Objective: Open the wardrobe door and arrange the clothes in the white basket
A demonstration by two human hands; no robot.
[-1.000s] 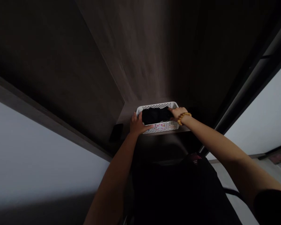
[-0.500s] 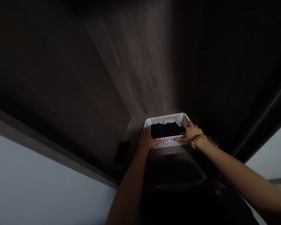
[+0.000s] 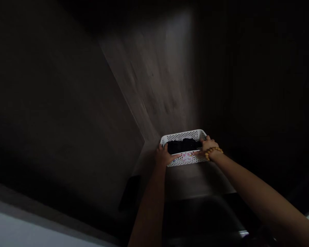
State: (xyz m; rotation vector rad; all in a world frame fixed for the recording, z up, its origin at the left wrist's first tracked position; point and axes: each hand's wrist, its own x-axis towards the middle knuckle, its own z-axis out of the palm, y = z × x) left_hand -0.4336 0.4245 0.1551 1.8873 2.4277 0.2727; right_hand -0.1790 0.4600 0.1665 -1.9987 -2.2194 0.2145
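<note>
Sliding a white holey plastic basket [image 3: 181, 134] farther in at lower middle, the left hand [image 3: 165, 156] and right hand [image 3: 208, 149] gripped its ends, fingers spread, beside dark cloth [image 3: 181, 147].

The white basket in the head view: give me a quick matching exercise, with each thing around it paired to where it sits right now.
Things:
1. black cloth
2. pink-and-white label
3. beaded bracelet
4. left hand

Places:
A. on the basket's near outer wall
B. at the basket's near left corner
C. inside the white basket
D. around the right wrist

Right pairs: 1-C, 2-A, 3-D, 4-B
</note>
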